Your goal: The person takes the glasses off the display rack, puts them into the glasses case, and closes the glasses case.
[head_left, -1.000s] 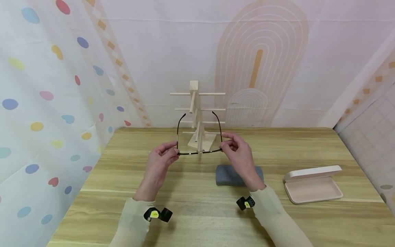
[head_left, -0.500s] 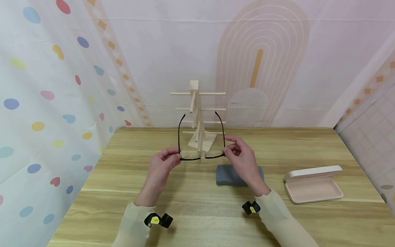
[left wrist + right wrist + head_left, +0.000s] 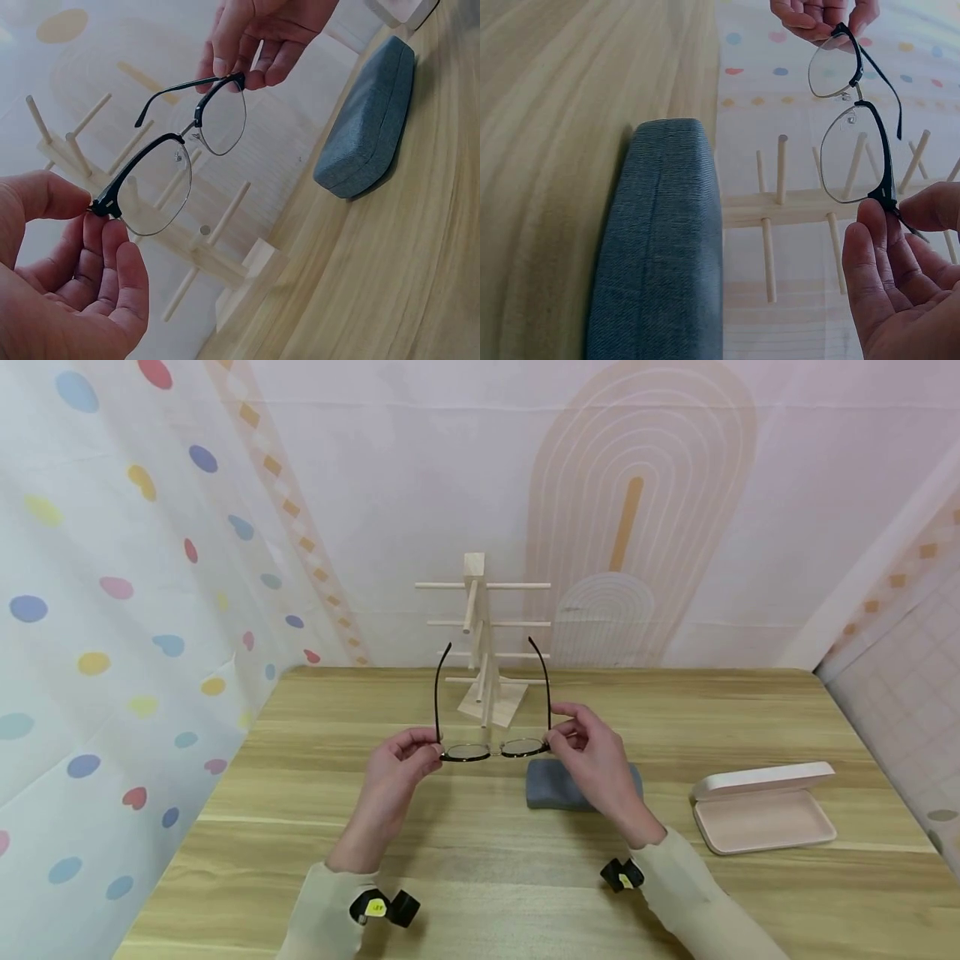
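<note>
Above the table (image 3: pixel 465 860), on the near side of a pale wooden peg stand (image 3: pixel 486 685), a pair of glasses (image 3: pixel 483 756) hangs in the air with its temples unfolded and pointing towards the stand; from here, the left hand (image 3: pixel 397 764) has thumb and fingertips pinched on one outer corner, by the hinge, and the right hand (image 3: pixel 592 756) pinches the opposite corner the same way; I'd judge the pair light and thinly built, stiff along the dark brow bars but delicate at the slim lower rims, the bridge and the nose pads (image 3: pixel 178 156); the lenses look smooth, likely slippery and quick to smudge, so those hinge corners seem the right hold, sharing the load and sparing the glass.

Near the right hand lies a closed blue case (image 3: pixel 367 120), fabric-like; farther to the right, a pale case (image 3: pixel 765 820) stands open; I can make out no brand on the glasses or either case; the only lettering sits on the yellow labels (image 3: pixel 376 907) of the wrist cameras (image 3: pixel 403 909), the left one perhaps beginning "LE", the right too small to read.
</note>
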